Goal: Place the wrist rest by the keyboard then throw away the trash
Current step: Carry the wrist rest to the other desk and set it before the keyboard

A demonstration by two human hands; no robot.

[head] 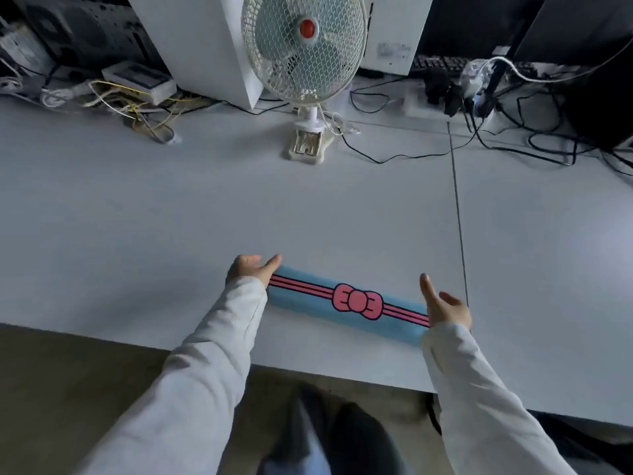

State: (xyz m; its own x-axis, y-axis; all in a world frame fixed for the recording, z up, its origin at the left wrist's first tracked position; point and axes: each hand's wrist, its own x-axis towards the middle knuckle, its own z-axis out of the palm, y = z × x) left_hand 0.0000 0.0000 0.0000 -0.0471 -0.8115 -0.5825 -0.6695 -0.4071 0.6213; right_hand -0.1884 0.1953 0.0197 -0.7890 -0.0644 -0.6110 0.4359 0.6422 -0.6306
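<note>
— Blue fabric with pink stripes and a pink bow is seen in the head view: the wrist rest (346, 301), laid flat on the white desk (171, 217) near its front edge. How is it being held?

— It is bracketed at its two ends. The left hand (251, 269) is spread at the left end and the right hand (443, 306) at the right end, fingers extended, palms facing inward; whether it is actually pressed cannot be told.

— How far along is the task judged to be?

— Early. A keyboard (442, 65) is glimpsed far back to the right, well apart from the rest. No trash and no bin can be made out, so nothing is seen contained anywhere.
</note>
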